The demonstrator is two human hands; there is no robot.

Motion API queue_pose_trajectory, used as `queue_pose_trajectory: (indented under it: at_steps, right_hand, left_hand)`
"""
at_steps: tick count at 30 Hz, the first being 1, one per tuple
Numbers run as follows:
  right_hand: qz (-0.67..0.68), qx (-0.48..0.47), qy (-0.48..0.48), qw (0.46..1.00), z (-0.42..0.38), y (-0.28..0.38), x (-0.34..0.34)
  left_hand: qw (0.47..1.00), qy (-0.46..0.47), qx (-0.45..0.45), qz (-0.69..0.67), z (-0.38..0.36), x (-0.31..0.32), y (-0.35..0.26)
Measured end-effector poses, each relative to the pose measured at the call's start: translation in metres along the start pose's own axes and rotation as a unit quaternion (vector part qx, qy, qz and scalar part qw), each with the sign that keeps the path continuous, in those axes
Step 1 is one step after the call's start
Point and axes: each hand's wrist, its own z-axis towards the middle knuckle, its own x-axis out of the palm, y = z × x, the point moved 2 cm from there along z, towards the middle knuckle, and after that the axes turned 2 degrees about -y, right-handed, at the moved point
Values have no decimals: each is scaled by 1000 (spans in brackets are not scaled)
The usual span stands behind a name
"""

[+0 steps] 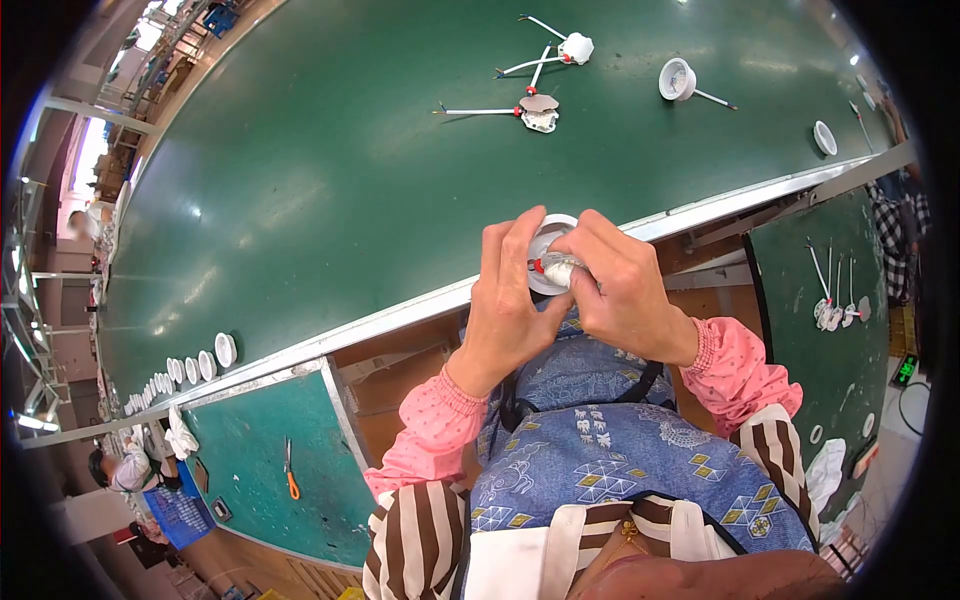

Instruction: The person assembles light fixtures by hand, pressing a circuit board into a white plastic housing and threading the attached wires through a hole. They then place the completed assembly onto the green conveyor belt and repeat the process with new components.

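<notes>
My left hand [503, 300] is closed around a white round lamp cup [552, 228], its open side facing up toward me. My right hand [622, 285] pinches a small white module [558, 268] with a red end, partly inside the cup. Fingers cover much of both parts. Beyond my hands on the green table, two white wired modules [541, 113] [575, 48] lie with their cables spread. Farther right on the table sits another white cup [677, 80] with a cable coming out of it.
The metal table edge [400, 312] runs just under my hands. A row of white cups [225, 349] lines it at the left. Scissors with orange handles [290, 470] lie on the left side table. More wired modules [827, 313] rest on the right side table. Other people are at the sides.
</notes>
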Motion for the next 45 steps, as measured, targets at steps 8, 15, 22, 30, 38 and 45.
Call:
queue_pose_trajectory:
  at_steps: [8,15,22,30,38,45]
  right_hand:
    - [-20,-13,-9,1000,-10,-5,4]
    - [16,8,2,1000,-15,-4,-1]
    - [28,5,-25,999,-19,-2,-5]
    - [-21,-32,-25,999,-22,2,-2]
    - [-57,-46,-6,997,-21,3,-8]
    - [1,-46,0,999,-21,0,-25]
  left_hand:
    - [999,35,24,-8,-3,2,0]
    - [999,37,26,-12,-5,1,0]
    - [998,44,-3,-39,-10,2,-4]
    - [998,42,6,-46,-11,6,-6]
    - [974,120,-100,-166,-13,10,-3]
    - [868,173,-200,-421,-9,-6,-5]
